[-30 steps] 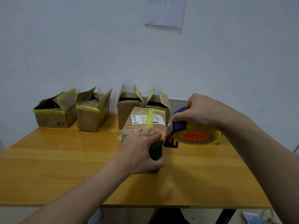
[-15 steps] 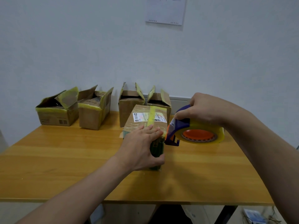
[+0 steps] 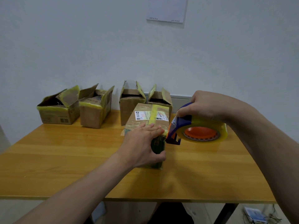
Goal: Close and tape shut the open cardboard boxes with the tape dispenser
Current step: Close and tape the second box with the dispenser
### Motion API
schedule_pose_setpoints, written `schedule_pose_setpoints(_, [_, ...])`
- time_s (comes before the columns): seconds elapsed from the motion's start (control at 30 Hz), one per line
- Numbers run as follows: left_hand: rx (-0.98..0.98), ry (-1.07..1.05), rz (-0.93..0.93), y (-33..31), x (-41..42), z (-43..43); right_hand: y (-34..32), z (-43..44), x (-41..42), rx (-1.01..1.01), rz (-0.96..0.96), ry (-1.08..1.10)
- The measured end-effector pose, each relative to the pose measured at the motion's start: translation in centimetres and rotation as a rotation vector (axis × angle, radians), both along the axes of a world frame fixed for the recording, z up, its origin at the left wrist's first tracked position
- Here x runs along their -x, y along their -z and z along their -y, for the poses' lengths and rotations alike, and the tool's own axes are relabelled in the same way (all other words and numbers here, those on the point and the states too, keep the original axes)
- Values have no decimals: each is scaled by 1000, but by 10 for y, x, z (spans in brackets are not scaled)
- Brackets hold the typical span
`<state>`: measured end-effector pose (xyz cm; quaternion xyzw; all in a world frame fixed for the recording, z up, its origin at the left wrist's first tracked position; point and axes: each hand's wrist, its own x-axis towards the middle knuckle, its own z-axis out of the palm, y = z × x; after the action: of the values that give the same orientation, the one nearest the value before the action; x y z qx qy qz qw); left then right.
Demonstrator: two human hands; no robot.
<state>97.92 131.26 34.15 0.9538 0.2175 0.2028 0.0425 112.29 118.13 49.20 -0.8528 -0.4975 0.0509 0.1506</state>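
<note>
The wooden counter (image 3: pixel 64 159) in front of me carries five cardboard boxes. The taped box (image 3: pixel 150 117), with white labels on top, stands near the middle. Behind it, four open boxes (image 3: pixel 92 115) stand in a row along the far edge, flaps up.

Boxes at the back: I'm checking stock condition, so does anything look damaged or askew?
Yes. The leftmost box has crumpled, bent-in flaps, and the box beside it a ragged-edged rear flap. Both carry leftover yellow tape along their rims; they look reused. Nothing is spilled.
</note>
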Motion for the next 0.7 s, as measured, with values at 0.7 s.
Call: schedule_pose_setpoints(0.7, [-64, 23, 40, -2, -4, 2, 67, 10, -59, 97, 205, 131])
